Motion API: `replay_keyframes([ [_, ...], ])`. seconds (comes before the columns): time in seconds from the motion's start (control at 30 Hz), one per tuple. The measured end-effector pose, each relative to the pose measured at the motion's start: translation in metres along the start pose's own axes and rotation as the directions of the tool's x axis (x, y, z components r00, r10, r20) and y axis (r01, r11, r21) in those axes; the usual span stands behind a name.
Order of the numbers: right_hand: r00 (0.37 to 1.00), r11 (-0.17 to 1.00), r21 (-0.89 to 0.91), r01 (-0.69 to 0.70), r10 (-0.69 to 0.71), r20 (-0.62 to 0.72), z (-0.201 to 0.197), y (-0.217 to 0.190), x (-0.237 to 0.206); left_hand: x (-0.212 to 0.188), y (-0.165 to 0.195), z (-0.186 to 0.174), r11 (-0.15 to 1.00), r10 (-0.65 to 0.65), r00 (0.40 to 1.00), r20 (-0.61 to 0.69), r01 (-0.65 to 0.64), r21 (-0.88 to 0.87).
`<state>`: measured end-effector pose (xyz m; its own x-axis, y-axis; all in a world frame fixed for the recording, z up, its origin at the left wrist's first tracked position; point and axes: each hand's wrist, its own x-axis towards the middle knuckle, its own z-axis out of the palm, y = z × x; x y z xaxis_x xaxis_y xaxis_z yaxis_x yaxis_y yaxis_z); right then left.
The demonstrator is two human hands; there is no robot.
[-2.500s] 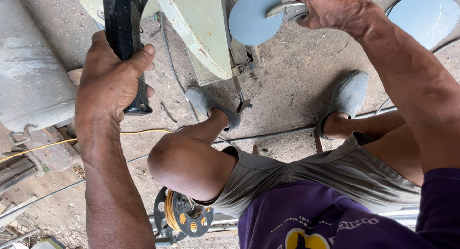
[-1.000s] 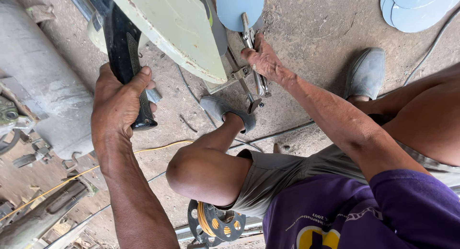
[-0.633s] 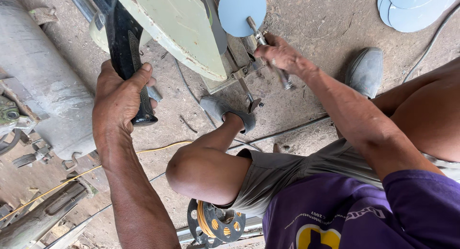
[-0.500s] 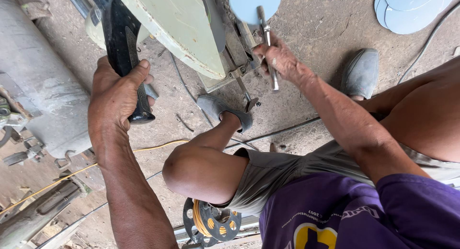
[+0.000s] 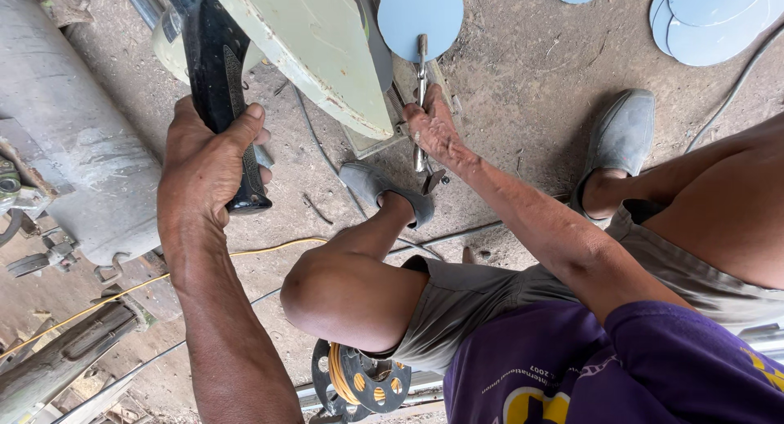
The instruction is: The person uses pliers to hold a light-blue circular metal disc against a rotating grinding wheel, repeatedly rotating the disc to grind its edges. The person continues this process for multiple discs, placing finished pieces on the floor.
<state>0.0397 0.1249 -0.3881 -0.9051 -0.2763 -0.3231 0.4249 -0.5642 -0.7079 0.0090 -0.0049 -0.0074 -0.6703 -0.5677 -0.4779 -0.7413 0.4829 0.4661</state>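
At the far left lies a big grey cylinder (image 5: 65, 138) on the dirt floor. Just right of it, the left hand (image 5: 204, 167) is wrapped tight around a black lever handle (image 5: 219, 97), thumb pressed along its side. The handle rises beside a pale green machine body (image 5: 314, 48). Further right, the right hand (image 5: 433, 130) has its fingers curled around a thin metal rod (image 5: 421, 97) that carries a round blue-grey disc (image 5: 420, 16) at its far end. More discs (image 5: 710, 20) lie at the far right.
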Motion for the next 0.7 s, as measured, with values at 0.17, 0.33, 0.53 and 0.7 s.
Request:
replay_keyframes([
  [0.17,0.998,0.908,-0.417,0.046,-0.026,0.053,0.005,-0.013,0.011,0.0,0.0,0.0,1.0,-0.02,1.0,0.0,0.02,0.019],
  [0.33,0.992,0.372,-0.927,0.056,0.088,0.095,0.008,-0.014,0.037,-0.003,0.0,0.001,0.999,-0.021,1.0,-0.009,0.021,0.028],
  [0.53,0.995,0.662,-0.749,-0.028,0.092,0.044,-0.005,-0.018,0.044,-0.003,0.001,0.001,0.999,-0.027,1.0,-0.013,0.027,0.034],
  [0.7,0.997,0.539,-0.841,-0.04,0.081,0.005,-0.009,-0.028,0.032,-0.002,0.003,0.001,0.996,-0.061,0.998,-0.03,0.062,0.064],
])
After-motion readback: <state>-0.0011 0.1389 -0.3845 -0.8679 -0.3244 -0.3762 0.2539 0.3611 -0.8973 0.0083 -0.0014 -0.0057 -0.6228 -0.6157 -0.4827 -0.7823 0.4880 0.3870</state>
